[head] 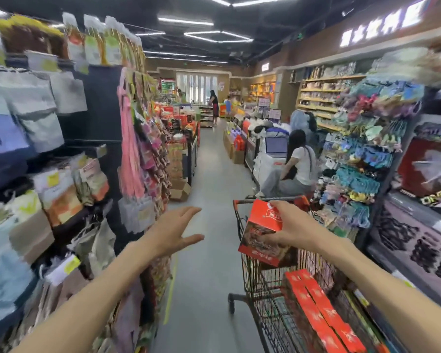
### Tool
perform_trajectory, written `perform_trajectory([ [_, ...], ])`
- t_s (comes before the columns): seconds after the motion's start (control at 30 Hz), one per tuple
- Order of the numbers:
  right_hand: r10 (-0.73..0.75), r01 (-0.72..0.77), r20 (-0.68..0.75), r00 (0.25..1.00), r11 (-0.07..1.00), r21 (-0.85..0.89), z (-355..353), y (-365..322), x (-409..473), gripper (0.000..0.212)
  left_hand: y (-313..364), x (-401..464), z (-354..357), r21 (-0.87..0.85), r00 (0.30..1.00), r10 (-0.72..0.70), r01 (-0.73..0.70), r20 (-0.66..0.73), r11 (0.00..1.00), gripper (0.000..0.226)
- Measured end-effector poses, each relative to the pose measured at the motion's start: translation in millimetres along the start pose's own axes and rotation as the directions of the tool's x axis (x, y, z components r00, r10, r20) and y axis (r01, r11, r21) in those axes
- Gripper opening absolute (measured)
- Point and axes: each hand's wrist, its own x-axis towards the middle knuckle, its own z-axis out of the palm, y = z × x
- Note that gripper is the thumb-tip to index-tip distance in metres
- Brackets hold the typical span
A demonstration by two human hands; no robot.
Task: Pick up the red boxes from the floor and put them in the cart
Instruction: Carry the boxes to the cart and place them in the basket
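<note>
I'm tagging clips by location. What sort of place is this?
Most likely a supermarket aisle: stocked shelves of packaged goods, a red-handled wire shopping cart, and an illuminated wall sign.

Box (263, 231) red with white logo – cart (265, 284) red wire – floor (209, 174) grey.

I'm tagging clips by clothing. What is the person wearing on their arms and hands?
Nothing that shows: both forearms are bare up to the bottom edge of the picture, with no sleeves in view. The left hand and right hand have no gloves, and I see no watch, bracelet or rings.
</note>
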Motion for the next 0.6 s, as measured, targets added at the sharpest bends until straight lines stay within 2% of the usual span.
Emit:
perform_trajectory([
  [0.17, 0.059, -0.059, -0.022, 0.998, 0.998, -0.028, 0, 43, 87, 0.091, -40, 107, 27, -0.029, 0.996, 0.094, -0.093, 0.009, 0.995, 0.078],
  [0.43, 0.177, -0.181, -0.065, 0.982, 0.981, -0.064, 13, 145, 203, 0.103, -81, 275, 97, -0.037, 0.970, 0.238, -0.237, 0.047, 0.971, 0.080],
  [0.6, 0.274, -0.278, -0.088, 0.958, 0.960, -0.040, 12, 224, 255, 0.097, -78, 391, 131, -0.035, 0.936, 0.347, -0.346, 0.049, 0.938, 0.078],
])
